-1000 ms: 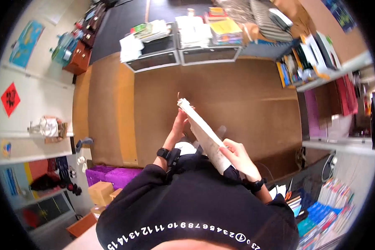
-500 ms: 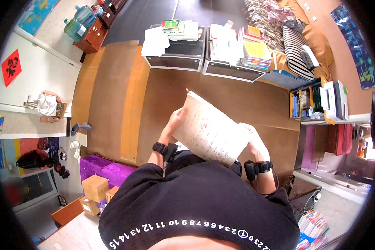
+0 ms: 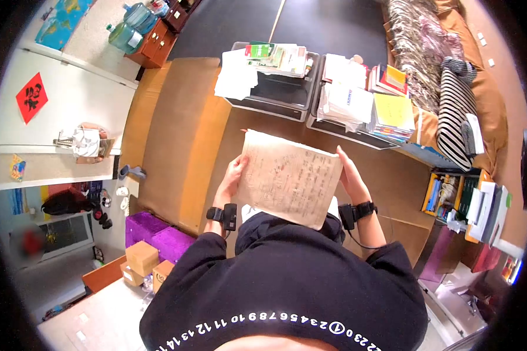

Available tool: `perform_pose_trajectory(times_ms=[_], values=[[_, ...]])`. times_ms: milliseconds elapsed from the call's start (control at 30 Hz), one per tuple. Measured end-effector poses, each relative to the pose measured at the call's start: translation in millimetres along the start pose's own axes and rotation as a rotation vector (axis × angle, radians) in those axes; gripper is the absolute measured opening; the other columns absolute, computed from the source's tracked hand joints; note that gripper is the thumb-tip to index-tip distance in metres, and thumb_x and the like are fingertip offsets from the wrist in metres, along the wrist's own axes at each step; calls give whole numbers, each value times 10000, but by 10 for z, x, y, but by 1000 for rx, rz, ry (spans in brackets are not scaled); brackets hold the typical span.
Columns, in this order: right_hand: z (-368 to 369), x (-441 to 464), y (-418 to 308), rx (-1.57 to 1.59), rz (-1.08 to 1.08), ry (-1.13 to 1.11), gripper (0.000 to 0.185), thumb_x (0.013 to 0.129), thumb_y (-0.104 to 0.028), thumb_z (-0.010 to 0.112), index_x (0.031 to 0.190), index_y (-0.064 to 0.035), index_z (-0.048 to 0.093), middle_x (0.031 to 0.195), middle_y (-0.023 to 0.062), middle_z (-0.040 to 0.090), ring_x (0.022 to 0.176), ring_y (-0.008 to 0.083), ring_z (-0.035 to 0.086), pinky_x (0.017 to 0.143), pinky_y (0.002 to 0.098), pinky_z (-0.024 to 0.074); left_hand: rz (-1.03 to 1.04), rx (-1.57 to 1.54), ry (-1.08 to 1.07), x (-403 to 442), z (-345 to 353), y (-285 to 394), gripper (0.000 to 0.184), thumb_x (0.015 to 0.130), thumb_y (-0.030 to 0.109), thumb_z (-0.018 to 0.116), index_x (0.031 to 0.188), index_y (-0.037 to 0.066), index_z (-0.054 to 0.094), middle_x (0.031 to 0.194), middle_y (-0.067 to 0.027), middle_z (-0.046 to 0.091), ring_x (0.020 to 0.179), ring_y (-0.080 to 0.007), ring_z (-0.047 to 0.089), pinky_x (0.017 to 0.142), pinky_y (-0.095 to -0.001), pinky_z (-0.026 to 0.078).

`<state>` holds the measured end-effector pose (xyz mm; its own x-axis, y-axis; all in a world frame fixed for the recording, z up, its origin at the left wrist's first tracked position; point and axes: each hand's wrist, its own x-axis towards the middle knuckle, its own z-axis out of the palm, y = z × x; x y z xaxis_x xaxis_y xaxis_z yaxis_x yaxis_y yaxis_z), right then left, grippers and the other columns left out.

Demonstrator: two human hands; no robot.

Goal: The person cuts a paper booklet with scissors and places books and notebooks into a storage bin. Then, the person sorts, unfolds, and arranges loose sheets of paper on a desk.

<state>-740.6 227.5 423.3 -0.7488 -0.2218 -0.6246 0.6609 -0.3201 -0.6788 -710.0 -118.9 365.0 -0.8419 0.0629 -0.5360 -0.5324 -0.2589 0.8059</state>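
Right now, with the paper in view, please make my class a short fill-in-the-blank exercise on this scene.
1. Counting the left hand and right hand, the number of hands holding the paper is ____.
2. The numbers across the black top are ____.
3. The diamond-shaped sign has a ____ background.
4. The tufted furniture behind the cardboard boxes is ____.

Missing words: two; white; red; purple.

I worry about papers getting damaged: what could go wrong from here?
If the left hand or right hand loosens, the written-on paper, held by its side edges, might sag or slip. Also, the loose white sheets at the edge of the storage box could slide off if bumped.
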Motion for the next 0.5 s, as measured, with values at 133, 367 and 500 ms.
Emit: perform_pose_trajectory(times_ms=[133, 367, 500], values=[[-191, 735, 78, 137, 50, -83, 647, 904, -586, 415, 1254, -50, 508, 1243, 70, 550, 1112, 155, 526, 936, 334, 387, -82, -30, 247, 151, 61, 115, 538, 891, 387, 583, 1250, -5, 498, 1140, -89, 599, 1012, -176, 560, 872, -311, 441], [20, 1537, 87, -1, 107, 85, 491, 922, -477, 449, 1203, -81, 521, 1169, 49, 557, 1097, 146, 513, 899, 318, 407, -173, -215, 224, 1248, -348, -43, 382, 930, 290, 546, 1177, -2, 542, 1071, -77, 624, 949, -157, 591, 832, -302, 473], [-73, 2264, 306, -52, 7, 181, 452, 958, -412, 403, 1133, -13, 525, 1043, 80, 573, 951, 114, 533, 820, 301, 437, -216, -69, 67, 2334, -510, 335, 345, 934, 294, 541, 1113, 1, 573, 1031, -48, 626, 909, -129, 574, 817, -279, 457]])
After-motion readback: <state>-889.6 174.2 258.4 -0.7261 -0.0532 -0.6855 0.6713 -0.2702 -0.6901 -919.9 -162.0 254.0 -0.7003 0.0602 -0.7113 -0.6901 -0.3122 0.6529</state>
